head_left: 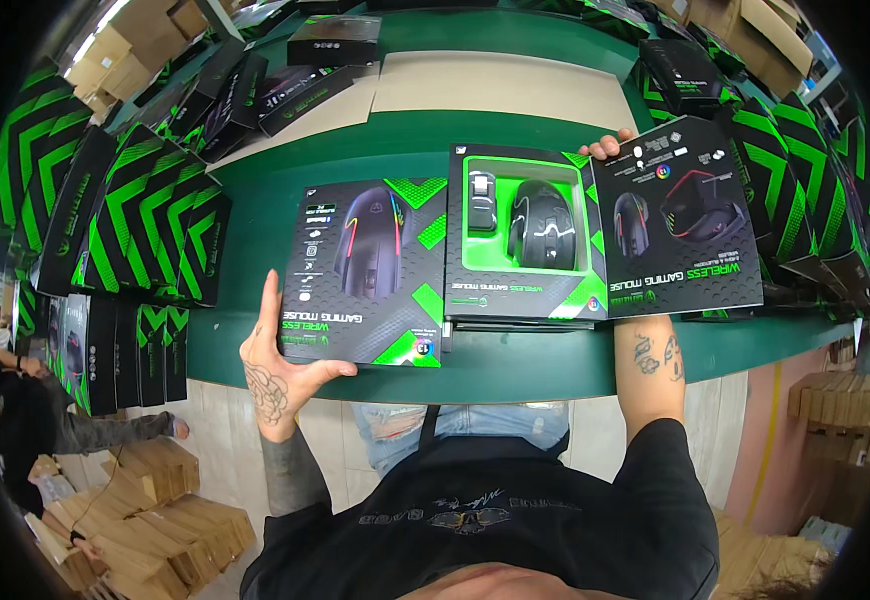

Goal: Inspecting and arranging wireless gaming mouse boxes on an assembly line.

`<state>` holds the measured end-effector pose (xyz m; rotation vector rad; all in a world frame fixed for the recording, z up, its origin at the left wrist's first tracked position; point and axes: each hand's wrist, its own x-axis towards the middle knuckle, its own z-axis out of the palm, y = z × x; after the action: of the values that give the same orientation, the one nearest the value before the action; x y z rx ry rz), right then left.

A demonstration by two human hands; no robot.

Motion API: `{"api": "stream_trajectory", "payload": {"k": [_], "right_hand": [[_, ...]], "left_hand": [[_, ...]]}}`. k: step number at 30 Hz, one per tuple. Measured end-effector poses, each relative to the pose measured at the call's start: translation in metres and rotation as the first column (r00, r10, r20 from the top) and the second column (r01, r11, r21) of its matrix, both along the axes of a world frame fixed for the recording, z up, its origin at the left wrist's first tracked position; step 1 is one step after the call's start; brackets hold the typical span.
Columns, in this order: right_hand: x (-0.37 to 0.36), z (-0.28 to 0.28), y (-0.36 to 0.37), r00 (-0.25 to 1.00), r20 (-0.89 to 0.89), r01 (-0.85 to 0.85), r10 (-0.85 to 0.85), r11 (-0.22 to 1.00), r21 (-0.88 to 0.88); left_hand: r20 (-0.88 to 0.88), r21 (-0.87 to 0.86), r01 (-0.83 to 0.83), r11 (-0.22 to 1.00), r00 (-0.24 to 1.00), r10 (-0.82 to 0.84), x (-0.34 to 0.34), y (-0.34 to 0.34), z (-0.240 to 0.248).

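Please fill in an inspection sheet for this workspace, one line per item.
Surface: green table, with tan boards at the far side.
Job's things: windowed box with a dark mouse inside; opened flap to its right; mouse-printed panel to its left, flap or separate box unclear.
Clutter: black-and-green boxes on the left and right.
Grippers: bare hands; left hand spread at the panel's near-left corner, right hand gripping the flap, fingers over its far edge.
Cables: nothing clearly seen.
Surroundings: another person at left; cardboard stacks on the floor.
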<state>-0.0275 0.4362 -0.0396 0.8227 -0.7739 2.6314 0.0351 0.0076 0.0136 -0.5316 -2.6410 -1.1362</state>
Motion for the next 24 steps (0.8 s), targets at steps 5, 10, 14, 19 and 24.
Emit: {"api": "stream_trajectory", "payload": {"k": [5,10,14,19,24], "right_hand": [[0.012,0.006,-0.006,0.998,0.037,0.044,-0.043,0.999,-0.030],[-0.001,-0.006,-0.008,0.999,0.027,-0.036,0.039,0.994,-0.106],[-0.029,-0.036,0.034,0.966,-0.117,-0.237,0.231,0.970,-0.045],[-0.017,-0.021,0.018,0.992,-0.049,-0.111,0.113,0.993,0.038],[0.022,0.048,-0.031,0.630,-0.122,0.266,-0.767,0.065,0.962]], "left_hand": [[-0.103,0.238,-0.010,0.971,0.994,0.036,0.009,0.018,-0.003],[-0.323,-0.035,0.413,0.910,0.857,-0.402,0.026,0.061,0.008],[-0.336,-0.408,0.456,0.791,0.731,-0.594,0.036,0.122,0.019],[-0.368,-0.231,0.465,0.855,0.771,-0.519,0.033,0.112,-0.003],[-0.771,0.202,-0.079,0.976,0.602,0.208,0.027,0.074,-0.011]]}}
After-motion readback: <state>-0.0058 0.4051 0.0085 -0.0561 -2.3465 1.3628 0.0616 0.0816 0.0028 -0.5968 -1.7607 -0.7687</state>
